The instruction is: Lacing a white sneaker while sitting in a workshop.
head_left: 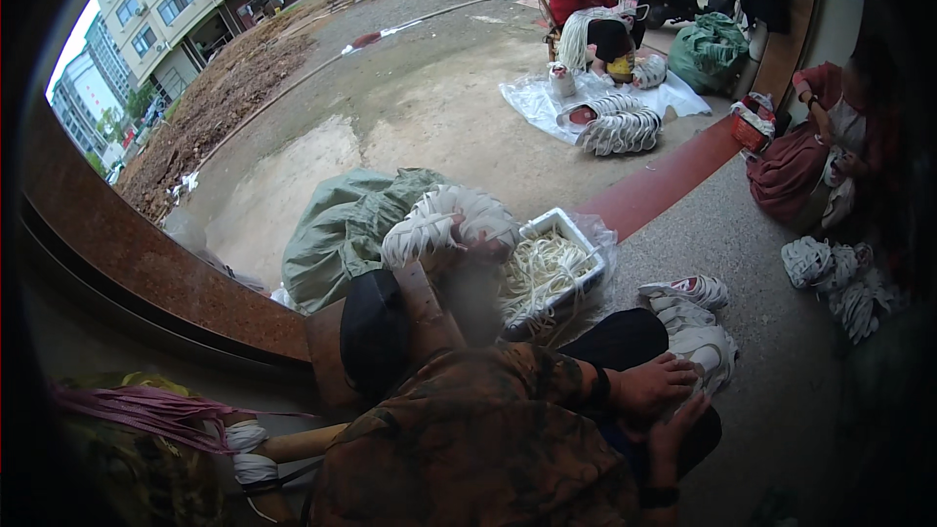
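Observation:
My left hand lies over my dark-trousered knee, its fingers stretched out to the right. Close below it, my right hand has its fingers extended toward the same knee. I see nothing gripped in either. Just past the fingertips, white shoe pieces lie in a stack, partly hidden by my left hand and leg. A white shoe piece with red inside tops the stack. My camouflage sleeve and torso fill the lower middle.
A white foam box holds pale strips. Left of it are a ring of white shoe pieces, a green sack and a black rounded object. Pink cords hang lower left. Two people sit working: one outside, one at right.

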The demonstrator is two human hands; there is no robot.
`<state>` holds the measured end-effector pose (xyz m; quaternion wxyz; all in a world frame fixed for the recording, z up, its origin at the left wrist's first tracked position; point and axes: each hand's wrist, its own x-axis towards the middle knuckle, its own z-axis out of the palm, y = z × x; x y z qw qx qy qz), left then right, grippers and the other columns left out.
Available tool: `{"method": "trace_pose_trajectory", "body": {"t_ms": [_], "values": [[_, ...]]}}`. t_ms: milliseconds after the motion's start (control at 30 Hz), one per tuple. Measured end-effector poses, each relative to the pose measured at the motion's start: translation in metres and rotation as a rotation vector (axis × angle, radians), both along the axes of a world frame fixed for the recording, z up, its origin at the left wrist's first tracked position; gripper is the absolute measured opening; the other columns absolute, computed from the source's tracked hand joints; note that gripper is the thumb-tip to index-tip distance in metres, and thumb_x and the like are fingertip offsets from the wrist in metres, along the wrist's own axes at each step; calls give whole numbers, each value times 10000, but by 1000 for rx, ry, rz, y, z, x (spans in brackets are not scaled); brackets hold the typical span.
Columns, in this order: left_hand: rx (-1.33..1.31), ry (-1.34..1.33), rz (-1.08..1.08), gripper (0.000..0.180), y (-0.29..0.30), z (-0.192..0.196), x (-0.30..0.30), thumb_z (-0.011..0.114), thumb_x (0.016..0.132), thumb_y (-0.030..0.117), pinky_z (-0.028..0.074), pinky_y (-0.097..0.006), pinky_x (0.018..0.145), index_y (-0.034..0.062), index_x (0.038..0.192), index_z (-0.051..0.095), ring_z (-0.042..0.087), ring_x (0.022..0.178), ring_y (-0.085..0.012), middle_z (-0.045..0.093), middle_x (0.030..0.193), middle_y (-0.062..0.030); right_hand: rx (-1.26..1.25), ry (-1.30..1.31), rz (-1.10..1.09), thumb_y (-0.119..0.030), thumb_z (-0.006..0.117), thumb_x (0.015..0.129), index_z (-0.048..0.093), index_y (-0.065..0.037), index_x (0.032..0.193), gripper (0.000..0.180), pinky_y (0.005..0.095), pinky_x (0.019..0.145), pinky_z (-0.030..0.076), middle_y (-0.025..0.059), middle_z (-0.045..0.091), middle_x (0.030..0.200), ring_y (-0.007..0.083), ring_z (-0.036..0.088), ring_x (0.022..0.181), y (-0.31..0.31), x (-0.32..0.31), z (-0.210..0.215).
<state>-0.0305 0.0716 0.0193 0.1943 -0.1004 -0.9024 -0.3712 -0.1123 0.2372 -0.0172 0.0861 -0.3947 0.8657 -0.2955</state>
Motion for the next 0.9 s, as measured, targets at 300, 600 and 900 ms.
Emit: {"method": "trace_pose_trajectory", "body": {"t_ms": [300, 600, 900], "values": [[-25, -11, 23, 601, 2, -3, -2, 694, 663, 288, 298, -505, 1004, 55, 1192, 531, 375, 1269, -362, 453, 1305, -165, -48, -39, 68, -200, 536, 859, 91, 30, 1448, 773, 490, 1136, 102, 300, 42, 1498, 435, 56, 1402, 10, -12, -23], [-76, 357, 108, 376, 18, -43, -25, 706, 622, 306, 334, -541, 915, 71, 906, 633, 371, 1253, -403, 474, 1269, -166, -407, -612, 89, 9, 481, 664, 197, 19, 1427, 815, 453, 1136, 151, 263, 179, 1480, 371, 155, 1400, 4, -2, 29], [6, 45, 56, 565, 23, -41, -8, 735, 523, 325, 281, -603, 973, 78, 1017, 616, 246, 1321, -456, 410, 1330, -167, -250, -28, 114, -93, 597, 779, 163, 6, 1435, 793, 458, 1133, 161, 259, 143, 1483, 384, 142, 1397, -6, -9, -7]]}}
